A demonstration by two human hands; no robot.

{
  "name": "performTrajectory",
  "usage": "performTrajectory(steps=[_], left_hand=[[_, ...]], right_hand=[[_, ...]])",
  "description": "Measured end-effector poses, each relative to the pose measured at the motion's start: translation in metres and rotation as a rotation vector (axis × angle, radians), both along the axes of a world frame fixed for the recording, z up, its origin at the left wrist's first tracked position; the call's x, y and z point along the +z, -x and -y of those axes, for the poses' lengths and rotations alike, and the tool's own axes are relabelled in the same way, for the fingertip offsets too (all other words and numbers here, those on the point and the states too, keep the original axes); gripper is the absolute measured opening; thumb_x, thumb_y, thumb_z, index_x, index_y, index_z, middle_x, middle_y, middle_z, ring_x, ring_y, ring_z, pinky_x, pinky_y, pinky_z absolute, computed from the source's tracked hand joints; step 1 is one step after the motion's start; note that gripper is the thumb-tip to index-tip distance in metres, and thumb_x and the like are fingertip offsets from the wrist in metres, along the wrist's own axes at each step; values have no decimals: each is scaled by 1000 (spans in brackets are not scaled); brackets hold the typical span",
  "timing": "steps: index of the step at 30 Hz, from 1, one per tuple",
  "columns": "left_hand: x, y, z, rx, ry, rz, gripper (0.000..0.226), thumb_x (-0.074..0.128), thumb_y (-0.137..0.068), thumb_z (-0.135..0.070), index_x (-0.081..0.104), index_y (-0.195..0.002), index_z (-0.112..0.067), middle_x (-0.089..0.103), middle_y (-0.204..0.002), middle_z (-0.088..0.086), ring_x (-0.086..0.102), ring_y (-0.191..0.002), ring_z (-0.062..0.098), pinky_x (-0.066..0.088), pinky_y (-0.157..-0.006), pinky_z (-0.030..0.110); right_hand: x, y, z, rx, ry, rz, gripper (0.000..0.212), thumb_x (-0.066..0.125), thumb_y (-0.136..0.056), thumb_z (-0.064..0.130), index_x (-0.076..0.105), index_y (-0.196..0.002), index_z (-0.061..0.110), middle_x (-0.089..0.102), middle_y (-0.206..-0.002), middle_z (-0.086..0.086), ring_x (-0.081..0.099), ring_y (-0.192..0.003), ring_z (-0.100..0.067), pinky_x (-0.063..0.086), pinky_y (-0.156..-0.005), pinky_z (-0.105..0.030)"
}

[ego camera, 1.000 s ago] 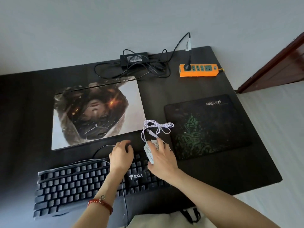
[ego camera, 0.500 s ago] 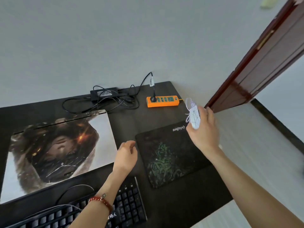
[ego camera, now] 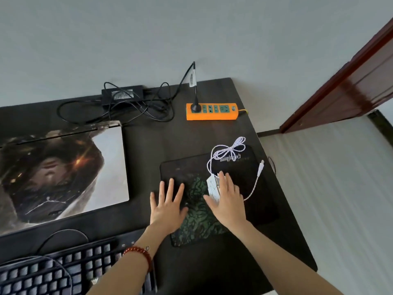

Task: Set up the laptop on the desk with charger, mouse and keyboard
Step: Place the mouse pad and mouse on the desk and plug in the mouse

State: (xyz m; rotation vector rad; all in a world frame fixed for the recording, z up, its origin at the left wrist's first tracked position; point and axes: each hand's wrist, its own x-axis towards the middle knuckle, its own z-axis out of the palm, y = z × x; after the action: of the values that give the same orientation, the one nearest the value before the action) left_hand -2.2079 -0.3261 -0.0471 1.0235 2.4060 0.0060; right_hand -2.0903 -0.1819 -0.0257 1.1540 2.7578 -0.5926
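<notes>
Dark table (ego camera: 136, 150) against a plain grey wall, seen from the head camera. Left hand (ego camera: 168, 206) lies flat, fingers spread wide, on the mouse pad (ego camera: 195, 226). Right hand (ego camera: 228, 201) rests fingers extended over the white mouse (ego camera: 212, 186), its cable (ego camera: 228, 149) looped behind. Closed laptop (ego camera: 59, 171) sits left, keyboard (ego camera: 53, 271) nearest, charger (ego camera: 122, 94) by the orange power strip (ego camera: 211, 114).

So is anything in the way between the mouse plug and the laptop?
Nothing solid. The mouse plug lies at the mouse pad's right edge; bare desk and pad lie between it and the closed laptop.
</notes>
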Motion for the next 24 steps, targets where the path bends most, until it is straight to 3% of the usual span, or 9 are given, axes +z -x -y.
performTrajectory(steps=[3, 6, 9, 11, 13, 17, 19, 22, 24], left_hand=[[-8, -3, 6, 39, -59, -2, 72, 36, -89, -53, -8, -144, -38, -17, -156, -3, -20, -142, 25, -3, -114, 52], [-7, -5, 2, 114, -84, 15, 73, 47, -86, -47, 5, -145, -38, -10, -157, -6, -17, -142, 22, -2, -114, 52], [2, -11, -21, 290, -165, 27, 59, 52, -85, -39, 29, -140, -31, 11, -156, 0, -3, -143, 24, 6, -114, 53], [11, -13, -39, 385, -254, 19, 53, 51, -85, -42, 40, -135, -27, 26, -149, 2, 13, -139, 24, 15, -112, 51], [17, -17, -54, 334, -336, 72, 60, 51, -84, -50, 36, -138, -27, 33, -143, -1, 24, -132, 22, 23, -108, 49], [16, -32, -71, 153, -293, 297, 88, 56, -75, -61, 14, -145, -28, 24, -145, -6, 17, -132, 18, 26, -108, 44], [13, -33, -73, 153, -278, 299, 92, 59, -72, -61, 14, -145, -27, 23, -146, -9, 14, -132, 17, 24, -109, 42], [10, -30, -73, 199, -318, 348, 85, 63, -73, -56, 25, -142, -24, 27, -143, -9, 17, -131, 17, 26, -110, 40], [12, -23, -78, 306, -349, 422, 66, 61, -80, -46, 38, -136, -21, 35, -135, -7, 26, -126, 18, 31, -107, 36]], right_hand=[[2, -26, -17, -12, 135, -152, 59, 44, -93, 35, 23, -144, 14, 37, -146, -7, 42, -128, -24, 39, -101, -40], [1, -54, -34, 28, -35, -111, 43, 52, -89, 21, 47, -131, 15, 59, -123, -3, 53, -117, -20, 36, -102, -41], [-2, -66, -53, 40, -106, -6, 40, 57, -84, 15, 55, -124, 15, 51, -126, -5, 44, -123, -22, 35, -104, -41], [-1, -62, -65, -120, -4, -89, 38, 57, -84, 9, 55, -122, 11, 43, -129, -9, 38, -124, -24, 40, -99, -33], [2, -52, -76, -292, 83, -212, 35, 57, -83, 4, 54, -117, 8, 39, -127, -14, 37, -122, -26, 37, -92, -26], [7, -31, -88, -438, 271, -325, 32, 53, -83, -1, 58, -114, 7, 38, -129, -10, 37, -122, -24, 38, -97, -27], [17, -20, -96, -732, 422, -499, 31, 49, -84, -1, 60, -113, 6, 49, -115, -4, 49, -111, -22, 43, -88, -29], [28, -6, -119, -1164, 736, -740, 34, 43, -88, 0, 48, -121, -7, 59, -111, -20, 57, -108, -38, 50, -85, -38], [31, 1, -130, -1231, 910, -767, 32, 40, -92, -1, 44, -122, -13, 60, -105, -27, 62, -96, -36, 53, -76, -32]])
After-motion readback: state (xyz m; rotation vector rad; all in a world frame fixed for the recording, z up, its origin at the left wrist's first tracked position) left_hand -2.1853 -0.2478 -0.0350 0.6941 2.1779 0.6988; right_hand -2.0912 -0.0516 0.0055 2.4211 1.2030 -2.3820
